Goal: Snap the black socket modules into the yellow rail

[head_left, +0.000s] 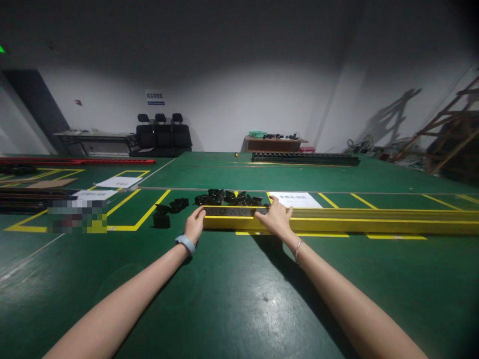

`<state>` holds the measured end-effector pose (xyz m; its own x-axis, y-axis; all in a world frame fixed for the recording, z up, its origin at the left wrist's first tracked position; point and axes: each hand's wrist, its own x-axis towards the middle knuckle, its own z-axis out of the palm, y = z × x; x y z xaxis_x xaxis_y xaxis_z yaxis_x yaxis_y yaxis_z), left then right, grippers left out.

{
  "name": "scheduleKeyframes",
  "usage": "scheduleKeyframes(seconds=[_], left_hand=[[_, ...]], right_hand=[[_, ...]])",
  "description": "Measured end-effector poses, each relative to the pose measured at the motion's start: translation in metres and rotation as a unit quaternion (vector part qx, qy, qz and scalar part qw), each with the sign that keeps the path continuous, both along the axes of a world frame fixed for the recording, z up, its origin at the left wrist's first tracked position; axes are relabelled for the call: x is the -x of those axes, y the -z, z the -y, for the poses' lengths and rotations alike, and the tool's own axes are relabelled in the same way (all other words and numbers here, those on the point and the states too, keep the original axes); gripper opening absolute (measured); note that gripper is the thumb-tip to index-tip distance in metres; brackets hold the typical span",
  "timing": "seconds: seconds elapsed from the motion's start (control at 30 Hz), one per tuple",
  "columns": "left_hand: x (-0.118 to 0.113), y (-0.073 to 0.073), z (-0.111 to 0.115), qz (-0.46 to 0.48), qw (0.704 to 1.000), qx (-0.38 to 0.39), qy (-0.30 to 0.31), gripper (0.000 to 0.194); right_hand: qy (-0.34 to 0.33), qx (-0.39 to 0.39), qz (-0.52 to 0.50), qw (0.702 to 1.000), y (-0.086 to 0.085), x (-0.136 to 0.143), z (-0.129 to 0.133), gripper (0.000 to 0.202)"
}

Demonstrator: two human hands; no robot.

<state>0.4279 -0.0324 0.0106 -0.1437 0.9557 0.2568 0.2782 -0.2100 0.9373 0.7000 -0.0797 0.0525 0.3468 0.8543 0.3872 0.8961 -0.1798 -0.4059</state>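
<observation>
A: What is being handled, and where is it found?

B: A long yellow rail (337, 222) is seen lying flat on the green surface (239, 299), running from the middle of the view out to the right edge. A darker strip with small openings is set along the top of its left end.

A: How is the surface marked?

B: Yellow taped lines (145, 214) are laid out in boxes on it, and a white paper sheet (295, 199) lies just behind the rail. A heap of small black parts (228, 198) is gathered behind the rail's left end, with a few more black pieces (168, 212) scattered to the left.

A: And the room?

B: White walls are seen beyond. Black chairs (163, 134) are lined against the far wall, beside a grey table (93, 135). A wooden bench (275, 144) carries a green tray (257, 133); its contents cannot be made out. A long black rail (305, 158) lies further back, a red one (75, 161) at the left.

A: The hands?

B: The left hand (195, 224) is placed against the rail's left end, fingers loosely curled on it. The right hand (275, 217) is laid over the rail's top, fingers spread and bent across the far edge. A firm grip cannot be confirmed for either. A band is worn on the left wrist, a thin bracelet on the right.
</observation>
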Motion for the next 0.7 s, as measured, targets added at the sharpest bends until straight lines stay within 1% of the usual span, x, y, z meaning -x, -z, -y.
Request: scheduleKeyframes(seconds=[0.17, 0.47, 0.7], left_hand=[[0.002, -0.001, -0.001, 0.019, 1.000, 0.005, 0.016, 0.037], [0.004, -0.004, 0.000, 0.007, 1.000, 0.014, 0.004, 0.036], [0.005, 0.003, -0.005, 0.003, 1.000, -0.006, 0.001, 0.036]], right_hand=[[-0.004, 0.006, -0.004, 1.000, -0.002, 0.000, 0.001, 0.078], [-0.014, 0.014, 0.003, 1.000, -0.005, -0.002, 0.001, 0.077], [-0.037, 0.027, -0.013, 0.999, -0.008, -0.010, -0.001, 0.070]])
